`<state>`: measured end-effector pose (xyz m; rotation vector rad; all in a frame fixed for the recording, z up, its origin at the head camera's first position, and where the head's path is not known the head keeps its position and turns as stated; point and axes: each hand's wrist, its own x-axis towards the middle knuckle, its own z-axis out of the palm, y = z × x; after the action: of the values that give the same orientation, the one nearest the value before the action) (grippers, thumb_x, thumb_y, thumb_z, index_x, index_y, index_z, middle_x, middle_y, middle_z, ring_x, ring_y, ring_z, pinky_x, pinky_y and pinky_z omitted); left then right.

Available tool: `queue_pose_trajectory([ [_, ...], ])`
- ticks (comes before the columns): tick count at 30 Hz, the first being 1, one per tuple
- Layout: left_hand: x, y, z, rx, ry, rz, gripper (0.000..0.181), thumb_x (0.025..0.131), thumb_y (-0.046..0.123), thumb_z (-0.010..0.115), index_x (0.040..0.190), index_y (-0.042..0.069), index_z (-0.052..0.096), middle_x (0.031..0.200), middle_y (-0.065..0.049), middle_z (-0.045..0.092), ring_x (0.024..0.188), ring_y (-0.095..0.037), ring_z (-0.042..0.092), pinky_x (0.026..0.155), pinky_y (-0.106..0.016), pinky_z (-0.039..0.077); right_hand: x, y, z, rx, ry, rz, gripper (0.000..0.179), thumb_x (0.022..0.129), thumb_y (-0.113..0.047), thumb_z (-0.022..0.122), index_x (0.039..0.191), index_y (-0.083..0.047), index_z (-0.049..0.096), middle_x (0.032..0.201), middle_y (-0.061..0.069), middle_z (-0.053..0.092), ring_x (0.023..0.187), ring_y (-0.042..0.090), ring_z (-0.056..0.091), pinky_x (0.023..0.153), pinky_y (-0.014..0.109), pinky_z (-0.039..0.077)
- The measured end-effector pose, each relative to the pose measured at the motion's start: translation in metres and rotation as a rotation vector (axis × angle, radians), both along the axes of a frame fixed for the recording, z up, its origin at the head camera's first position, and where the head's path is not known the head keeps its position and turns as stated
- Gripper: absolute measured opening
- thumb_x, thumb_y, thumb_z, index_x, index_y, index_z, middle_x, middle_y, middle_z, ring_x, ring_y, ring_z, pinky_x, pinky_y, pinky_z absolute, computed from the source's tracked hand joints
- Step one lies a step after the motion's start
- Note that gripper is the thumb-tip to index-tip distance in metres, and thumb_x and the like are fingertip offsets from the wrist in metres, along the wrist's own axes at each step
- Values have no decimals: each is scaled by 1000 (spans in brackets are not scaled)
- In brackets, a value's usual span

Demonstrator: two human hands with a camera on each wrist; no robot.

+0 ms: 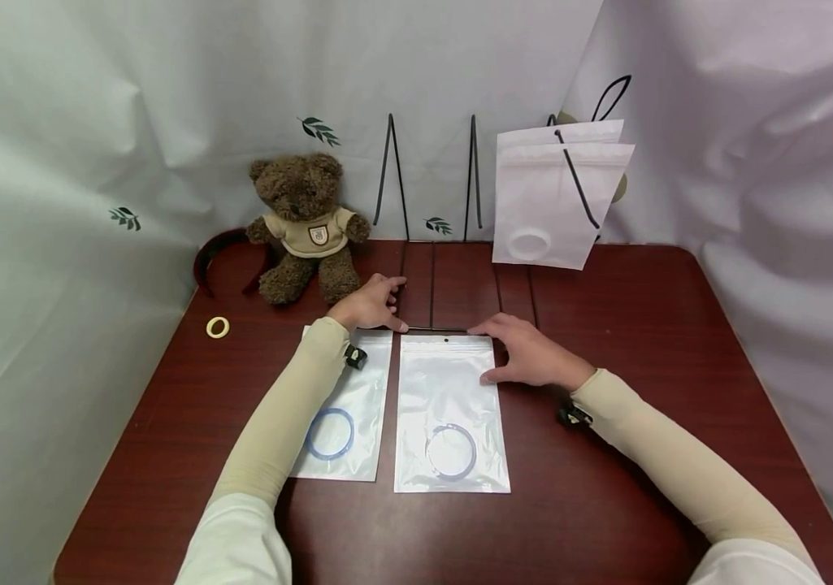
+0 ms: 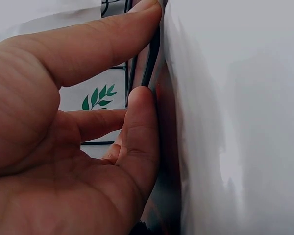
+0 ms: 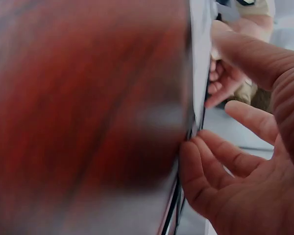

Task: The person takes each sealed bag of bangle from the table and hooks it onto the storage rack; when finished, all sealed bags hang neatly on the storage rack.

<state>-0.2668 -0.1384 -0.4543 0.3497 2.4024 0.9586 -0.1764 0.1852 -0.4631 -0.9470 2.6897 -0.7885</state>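
A white zip bag (image 1: 445,374) with a clear front lies flat on the table, a pale purple ring (image 1: 451,452) showing through it. Left of it lies a similar bag (image 1: 375,382) with a blue ring (image 1: 331,434), partly covered by the left forearm. My left hand (image 1: 370,304) has its fingers spread, the thumb touching the front bar of a black wire rack (image 1: 431,284). At the right bag's upper corner is my right hand (image 1: 529,351), fingertips by the rack's front bar and thumb at the bag's right edge.
Two white bags (image 1: 555,207) hang on the rack's right prong. A brown teddy bear (image 1: 302,219) sits behind my left hand, beside a dark red headband (image 1: 214,244). A small yellow ring (image 1: 217,327) lies at the left of the dark red table (image 1: 643,341).
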Motion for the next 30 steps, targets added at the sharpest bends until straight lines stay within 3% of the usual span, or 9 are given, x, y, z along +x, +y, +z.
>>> queue_pose_trajectory([
  [4, 0, -1, -1, 7, -7, 3, 103, 80, 16, 86, 161, 18, 23, 140, -12, 33, 119, -24, 51, 102, -36, 50, 5, -6, 1, 25, 12, 28, 71, 76, -36, 89, 139, -23, 59, 131, 0, 58, 126, 21, 53, 105, 43, 47],
  [10, 0, 0, 0, 9, -10, 9, 102, 80, 16, 85, 161, 18, 23, 140, -13, 34, 119, -25, 50, 101, -37, 49, 8, -6, 2, -27, 47, 68, 63, 78, -20, 88, 136, -23, 62, 124, -1, 62, 114, 17, 59, 93, 39, 53],
  [17, 0, 0, 0, -4, 6, 2, 103, 80, 17, 86, 161, 18, 23, 141, -12, 34, 119, -24, 49, 102, -37, 48, 8, 2, 3, -66, 83, 131, 52, 89, -5, 72, 135, -27, 63, 134, -9, 66, 112, 9, 64, 92, 35, 54],
  [20, 0, 0, 0, -5, 3, 2, 103, 80, 16, 86, 161, 18, 23, 142, -12, 34, 121, -25, 49, 103, -37, 49, 9, 7, 6, -88, 78, 135, 56, 90, -3, 65, 137, -31, 61, 129, -11, 68, 75, 1, 59, 76, 27, 52],
  [23, -1, -1, 0, -3, 1, 9, 103, 80, 16, 86, 161, 18, 24, 141, -12, 34, 122, -25, 49, 103, -38, 49, 11, 10, 11, -134, 77, 116, 56, 90, -6, 65, 138, -35, 60, 88, -11, 71, 49, -3, 35, 57, 20, 44],
  [26, 0, -1, 0, -13, 7, -1, 103, 79, 17, 87, 161, 17, 24, 141, -13, 34, 122, -26, 50, 102, -38, 50, 13, 13, 16, -211, 92, 92, 53, 89, -7, 68, 134, -34, 63, 58, -12, 51, 40, -7, 28, 46, 17, 37],
  [28, 0, -1, 0, -17, 11, -7, 104, 79, 17, 87, 161, 16, 23, 141, -14, 34, 122, -26, 50, 102, -37, 50, 14, 15, 20, -272, 118, 73, 48, 88, -9, 71, 130, -31, 67, 61, -12, 59, 39, -9, 28, 42, 15, 36],
  [30, -1, 0, 0, -20, 20, -14, 103, 79, 18, 86, 161, 16, 23, 141, -14, 34, 122, -26, 50, 102, -37, 50, 15, 15, 23, -339, 149, 52, 43, 87, -10, 74, 126, -28, 70, 76, -10, 71, 38, -10, 29, 40, 14, 34],
])
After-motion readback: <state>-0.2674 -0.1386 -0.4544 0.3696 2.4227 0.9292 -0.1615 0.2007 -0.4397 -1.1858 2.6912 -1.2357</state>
